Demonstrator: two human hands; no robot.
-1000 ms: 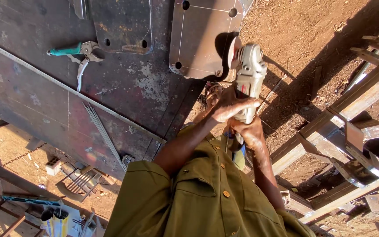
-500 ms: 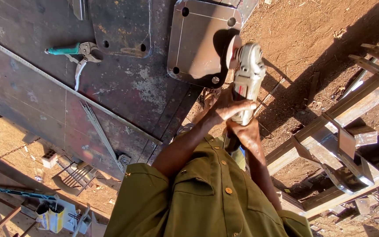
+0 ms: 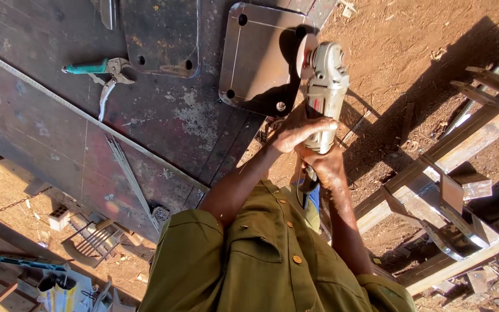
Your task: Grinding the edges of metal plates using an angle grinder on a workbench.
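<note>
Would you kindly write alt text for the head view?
Both hands, left and right, grip an angle grinder with its disc at the edge of a steel plate. Locking pliers lie on the big sheet.

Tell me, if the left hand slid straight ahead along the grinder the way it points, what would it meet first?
Probably the grinder's own head and disc, right ahead of the left hand. Beyond that lies the square metal plate with corner holes. The disc looks to be at the plate's edge, though depth is hard to judge.

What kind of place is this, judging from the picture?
Probably an outdoor metalworking yard: both hands hold an angle grinder at a steel plate, locking pliers lie on sheet metal, and welded steel frames rest on bare soil.
</note>
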